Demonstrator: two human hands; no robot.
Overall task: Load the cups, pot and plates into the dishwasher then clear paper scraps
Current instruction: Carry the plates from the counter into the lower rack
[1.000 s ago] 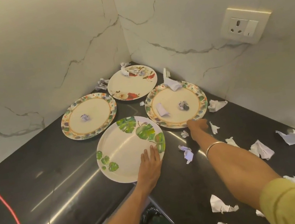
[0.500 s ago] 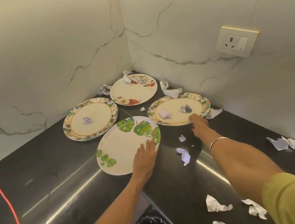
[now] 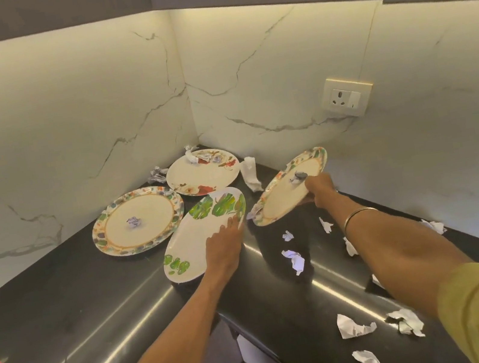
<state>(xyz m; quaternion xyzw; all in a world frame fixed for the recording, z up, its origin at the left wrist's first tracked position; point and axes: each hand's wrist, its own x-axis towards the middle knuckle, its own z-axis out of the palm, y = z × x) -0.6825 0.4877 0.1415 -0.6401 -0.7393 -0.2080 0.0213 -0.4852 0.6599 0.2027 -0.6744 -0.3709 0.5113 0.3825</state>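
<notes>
A: Where do we have our hands, reckoning from the leaf-print plate [image 3: 199,235]?

B: Our left hand [image 3: 223,250] lies on that plate's near right rim, arm stretched forward from the bottom edge, fingers straight and flat on top, thumb hidden. We cannot tell whether the grip closes under the rim. The plate sits tilted, its far edge raised off the counter [image 3: 63,312].

A: And the right?

B: Our right hand [image 3: 319,190] reaches just right of the leaf-print plate, wrist with a bangle [image 3: 358,216], fingers curled round the rim of the bordered plate [image 3: 288,187]; the grip is closed on it. That plate is lifted and tipped, a crumpled scrap [image 3: 297,176] on it.

A: Beyond the leaf-print plate?

B: Two plates lie flat: a second bordered plate [image 3: 138,220] to its left and a flowered plate [image 3: 202,172] behind. Paper scraps [image 3: 294,261] litter the counter to its right.
</notes>
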